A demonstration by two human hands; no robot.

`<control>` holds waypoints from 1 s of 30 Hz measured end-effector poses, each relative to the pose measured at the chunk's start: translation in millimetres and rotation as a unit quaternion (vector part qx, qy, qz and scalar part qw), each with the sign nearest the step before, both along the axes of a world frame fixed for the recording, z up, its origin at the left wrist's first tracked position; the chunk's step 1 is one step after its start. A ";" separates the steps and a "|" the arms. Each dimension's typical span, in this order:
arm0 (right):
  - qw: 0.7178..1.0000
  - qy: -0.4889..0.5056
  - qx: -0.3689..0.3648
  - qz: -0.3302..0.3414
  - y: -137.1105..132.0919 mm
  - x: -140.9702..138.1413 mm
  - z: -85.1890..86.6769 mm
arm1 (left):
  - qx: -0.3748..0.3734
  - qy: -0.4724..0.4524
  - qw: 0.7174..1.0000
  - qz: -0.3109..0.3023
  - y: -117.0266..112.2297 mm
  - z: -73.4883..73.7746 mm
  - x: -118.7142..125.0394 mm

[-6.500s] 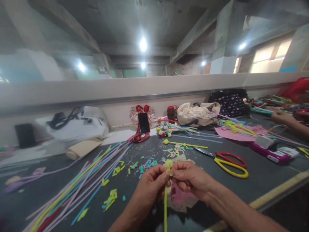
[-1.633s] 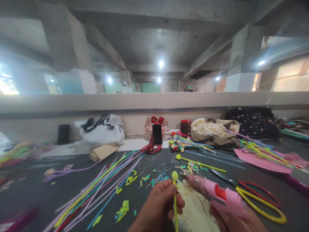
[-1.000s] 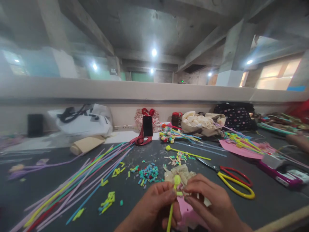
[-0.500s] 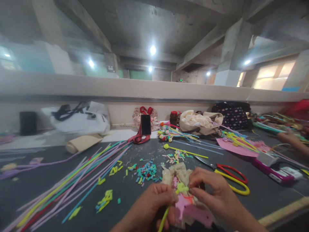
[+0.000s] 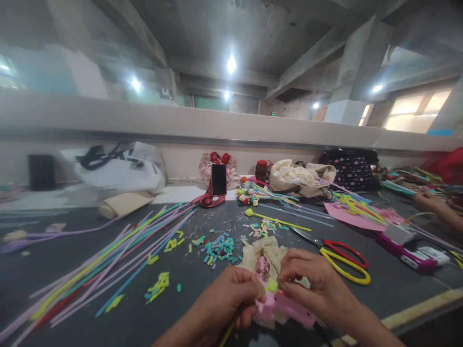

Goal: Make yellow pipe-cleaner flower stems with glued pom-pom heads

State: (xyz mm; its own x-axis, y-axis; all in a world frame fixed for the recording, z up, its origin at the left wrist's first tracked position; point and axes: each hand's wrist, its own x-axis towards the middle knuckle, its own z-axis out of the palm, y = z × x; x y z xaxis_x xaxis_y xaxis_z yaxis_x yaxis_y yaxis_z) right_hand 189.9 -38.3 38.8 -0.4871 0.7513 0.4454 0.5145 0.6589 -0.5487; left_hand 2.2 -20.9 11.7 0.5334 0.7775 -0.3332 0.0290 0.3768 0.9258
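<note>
Dark tabletop (image 5: 398, 279) under concrete beams carries our clutter. Our left hand (image 5: 231, 301) and right hand (image 5: 311, 284) meet near its front edge. The left closes around a thin stem (image 5: 227, 337), while the right's fingertips pinch the yellow-green bud (image 5: 272, 285) at the stem's top. Just beneath lies a pink glue gun (image 5: 289, 313) on crumpled paper (image 5: 253, 255). Red-and-yellow scissors (image 5: 343, 258) rest to the right, long coloured strips (image 5: 119, 260) to the left.

A bare concrete ceiling (image 5: 217, 29) with heavy beams carries round white lamps (image 5: 231, 63). A pale low wall (image 5: 181, 125) runs behind the dark table (image 5: 394, 274); at right stand a square pillar (image 5: 347, 103) and what seem to be bright windows (image 5: 408, 115).
</note>
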 end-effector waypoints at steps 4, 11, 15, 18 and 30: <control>1.000 -0.005 0.011 -0.006 -0.8 -2.6 -1.4 | 0.021 0.014 1.000 0.000 -0.8 1.0 0.6; 1.000 -0.005 0.007 -0.006 -1.4 -2.4 -1.6 | 0.017 0.027 0.999 0.000 1.1 0.0 0.9; 0.999 0.013 -0.021 -0.021 -1.6 -0.8 0.8 | 0.023 0.014 1.000 -0.004 2.1 0.6 0.2; 0.999 0.028 -0.027 -0.026 -1.6 -0.5 0.8 | 0.024 0.018 1.000 -0.007 1.8 -0.2 -0.6; 0.999 -0.050 0.011 0.011 -0.8 -3.0 -4.9 | 0.024 0.037 0.999 -0.016 0.0 -0.9 -0.6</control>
